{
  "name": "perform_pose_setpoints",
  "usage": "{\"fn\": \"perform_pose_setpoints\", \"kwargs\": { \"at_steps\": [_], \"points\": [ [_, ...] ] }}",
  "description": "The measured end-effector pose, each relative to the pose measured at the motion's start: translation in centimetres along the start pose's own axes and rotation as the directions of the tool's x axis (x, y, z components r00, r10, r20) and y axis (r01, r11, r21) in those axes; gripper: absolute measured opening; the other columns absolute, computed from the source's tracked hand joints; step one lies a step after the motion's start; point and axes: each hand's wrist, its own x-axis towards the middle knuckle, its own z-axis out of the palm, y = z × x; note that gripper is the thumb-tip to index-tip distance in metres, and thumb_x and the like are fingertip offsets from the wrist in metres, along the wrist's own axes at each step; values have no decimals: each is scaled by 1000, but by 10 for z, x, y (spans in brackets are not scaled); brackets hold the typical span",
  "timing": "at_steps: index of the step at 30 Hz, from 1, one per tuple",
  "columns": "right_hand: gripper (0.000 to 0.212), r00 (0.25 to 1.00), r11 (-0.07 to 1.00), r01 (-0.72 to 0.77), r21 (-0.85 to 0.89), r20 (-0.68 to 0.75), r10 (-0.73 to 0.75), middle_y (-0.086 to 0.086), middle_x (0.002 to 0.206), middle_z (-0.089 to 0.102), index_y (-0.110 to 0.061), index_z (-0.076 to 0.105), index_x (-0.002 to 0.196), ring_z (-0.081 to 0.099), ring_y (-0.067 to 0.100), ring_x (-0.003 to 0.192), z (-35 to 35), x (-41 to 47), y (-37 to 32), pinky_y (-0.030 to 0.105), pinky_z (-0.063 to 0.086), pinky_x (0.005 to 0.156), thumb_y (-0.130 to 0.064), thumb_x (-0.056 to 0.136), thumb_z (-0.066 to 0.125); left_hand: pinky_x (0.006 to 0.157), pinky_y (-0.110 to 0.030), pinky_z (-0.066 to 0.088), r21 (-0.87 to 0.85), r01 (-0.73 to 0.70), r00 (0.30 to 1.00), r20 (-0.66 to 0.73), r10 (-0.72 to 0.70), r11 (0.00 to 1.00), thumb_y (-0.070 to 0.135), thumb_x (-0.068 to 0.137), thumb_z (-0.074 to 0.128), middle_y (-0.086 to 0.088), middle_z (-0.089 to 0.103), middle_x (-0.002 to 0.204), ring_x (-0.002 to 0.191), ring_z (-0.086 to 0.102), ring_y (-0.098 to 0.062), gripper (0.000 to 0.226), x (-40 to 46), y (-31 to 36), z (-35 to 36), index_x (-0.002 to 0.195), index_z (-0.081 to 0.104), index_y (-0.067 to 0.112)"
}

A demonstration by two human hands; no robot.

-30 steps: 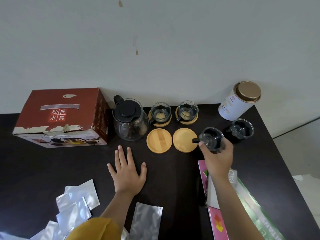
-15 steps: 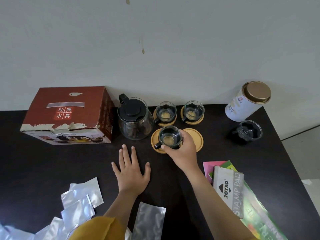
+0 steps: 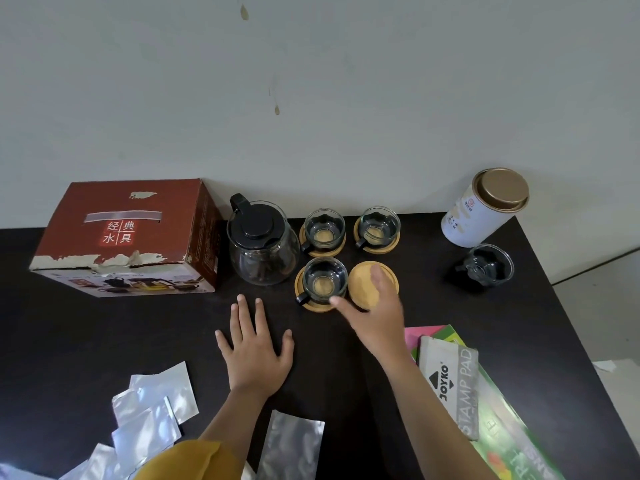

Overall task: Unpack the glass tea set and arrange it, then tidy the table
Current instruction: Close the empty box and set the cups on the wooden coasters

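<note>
A glass teapot [image 3: 263, 247] with a black lid stands beside the red box. Two glass cups [image 3: 323, 228] [image 3: 378, 225] sit on bamboo coasters at the back. A third cup [image 3: 325, 280] stands on the front left coaster. The front right coaster [image 3: 363, 278] is bare and partly under my right hand [image 3: 375, 311], which hovers open, blurred, just right of that third cup. A fourth cup [image 3: 488, 265] stands on the dark table [image 3: 450, 306] at the right. My left hand [image 3: 256, 348] lies flat on the table with its fingers spread.
The red tea set box [image 3: 124, 237] sits at the back left. A white tin [image 3: 485, 209] with a gold lid stands at the back right. Several silver foil pouches [image 3: 156, 403] lie at the front left. A stamp pad box [image 3: 450, 382] rests on colourful paper at the right.
My right hand carried a glass cup from the right side, set it on the front left coaster and let go. It now draws back to the right. My left hand stayed flat.
</note>
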Motion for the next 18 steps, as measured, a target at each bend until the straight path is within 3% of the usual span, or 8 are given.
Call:
{"fn": "perform_pose_setpoints", "kwargs": {
  "at_steps": [3, 5, 7, 9, 12, 15, 18],
  "points": [
    [77, 950, 991, -41, 129, -301, 79, -2, 135, 49, -12, 44, 141, 46, 11, 127, -22, -2, 18, 33, 38, 108, -30, 75, 80, 110, -62, 13, 5, 2, 1000, 2, -2, 1000, 61, 82, 25, -11, 7, 159, 146, 6, -28, 82, 0, -1, 0, 149, 22, 14],
    [65, 859, 971, -90, 223, -476, 189, 3, 130, 53, -9, 49, 136, 53, 14, 120, -36, 2, 29, 37, 43, 106, -26, 79, 77, 110, -62, 14, 4, 3, 1000, 1, -3, 1000, 61, 81, 24, -11, 7, 159, 146, 6, -28, 82, 0, -1, 1, 149, 22, 14],
    [60, 743, 943, -137, 303, -598, 300, 7, 129, 53, -7, 50, 133, 55, 18, 119, -55, 9, 39, 31, 43, 103, -26, 82, 75, 110, -62, 14, 2, 0, 1000, 1, 0, 1000, 62, 81, 23, -11, 7, 159, 146, 6, -28, 82, 0, 1, 1, 149, 22, 14],
    [65, 660, 911, -175, 374, -642, 391, 11, 133, 51, -4, 47, 136, 53, 19, 121, -71, 20, 49, 27, 42, 98, -28, 82, 74, 110, -62, 13, 2, 4, 1000, 6, -4, 1000, 62, 81, 22, -11, 5, 159, 146, 4, -27, 83, 0, 0, 0, 149, 21, 15],
    [82, 619, 863, -230, 449, -617, 486, 12, 141, 43, -3, 36, 142, 49, 18, 127, -91, 39, 62, 30, 42, 102, -31, 78, 78, 111, -61, 12, 4, 3, 1000, 6, -3, 1000, 62, 81, 21, -10, 4, 159, 146, 3, -27, 83, 0, 0, 0, 149, 20, 15],
    [91, 651, 848, -233, 475, -572, 499, 10, 146, 41, -6, 32, 145, 45, 17, 131, -103, 55, 67, 29, 39, 105, -30, 73, 82, 110, -62, 12, 5, 2, 1000, 5, -2, 1000, 62, 81, 21, -11, 5, 159, 146, 4, -27, 83, -1, 1, 0, 149, 21, 15],
    [84, 690, 873, -179, 454, -574, 440, 6, 139, 48, -10, 40, 137, 49, 13, 125, -108, 68, 71, 24, 40, 100, -25, 69, 86, 110, -62, 13, 4, 2, 1000, 7, -2, 1000, 62, 81, 22, -11, 6, 159, 146, 5, -27, 83, 0, 1, 0, 149, 21, 15]
  ]
}}
